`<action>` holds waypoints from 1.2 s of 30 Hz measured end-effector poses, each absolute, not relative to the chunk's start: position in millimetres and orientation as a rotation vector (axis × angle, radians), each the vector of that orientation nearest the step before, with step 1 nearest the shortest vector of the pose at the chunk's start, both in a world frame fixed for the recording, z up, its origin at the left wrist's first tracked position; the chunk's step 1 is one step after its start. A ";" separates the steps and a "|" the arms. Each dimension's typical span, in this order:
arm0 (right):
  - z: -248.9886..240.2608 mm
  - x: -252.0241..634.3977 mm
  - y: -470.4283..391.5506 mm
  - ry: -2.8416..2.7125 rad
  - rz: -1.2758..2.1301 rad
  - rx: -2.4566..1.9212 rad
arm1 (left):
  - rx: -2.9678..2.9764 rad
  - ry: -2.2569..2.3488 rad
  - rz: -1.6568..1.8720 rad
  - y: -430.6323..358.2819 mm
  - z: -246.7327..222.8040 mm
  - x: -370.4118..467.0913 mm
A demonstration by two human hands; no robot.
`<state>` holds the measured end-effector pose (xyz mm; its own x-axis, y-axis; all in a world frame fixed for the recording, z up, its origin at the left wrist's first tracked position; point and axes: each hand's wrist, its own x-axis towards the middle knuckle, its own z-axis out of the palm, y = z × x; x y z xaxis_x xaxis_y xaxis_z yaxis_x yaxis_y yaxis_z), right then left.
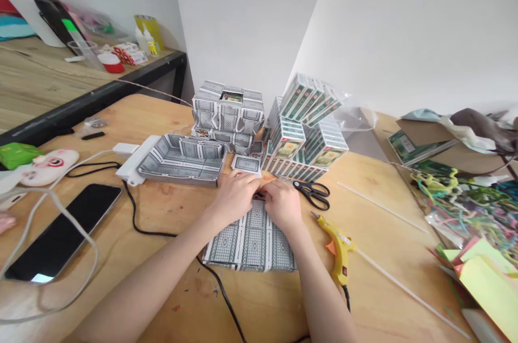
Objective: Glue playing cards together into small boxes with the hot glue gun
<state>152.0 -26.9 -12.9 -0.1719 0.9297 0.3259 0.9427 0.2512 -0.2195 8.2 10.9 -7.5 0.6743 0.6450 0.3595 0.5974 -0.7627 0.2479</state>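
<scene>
A flat panel of joined grey patterned playing cards (256, 240) lies on the table in front of me. My left hand (238, 194) and my right hand (282, 203) meet at its far edge, both with curled, closed fingers. Between the fingertips a small dark and red bit of a playing card (259, 196) shows; the rest of it is hidden by the hands. A loose playing card (246, 164) lies just beyond my left hand. Black-handled scissors (313, 192) rest beside my right hand, and a yellow glue gun (338, 248) lies to the right.
A shallow tray made of cards (182, 162) leans by a white holder (140, 159). Behind stand a card-built box (227, 114) and stacked card packs (299, 143). A phone (65, 232) and cables lie left; glue sticks (408, 289), pipe cleaners (457, 203) and paper (485, 278) right.
</scene>
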 end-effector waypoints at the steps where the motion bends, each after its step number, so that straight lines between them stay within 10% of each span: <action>1: -13.5 152.2 -26.7 -2.142 -0.047 -1.695 | 2.780 1.031 0.661 11.3 -7.6 8.3; 36: -25.1 158.8 -18.7 -1.493 0.595 -1.692 | 2.162 1.341 0.758 22.9 -20.1 2.2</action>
<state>158.8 -18.7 -25.1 0.1977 0.9688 0.1494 0.6002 0.0008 -0.7998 2.2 22.9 -20.1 0.3656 0.9086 0.2020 0.6416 -0.4032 0.6525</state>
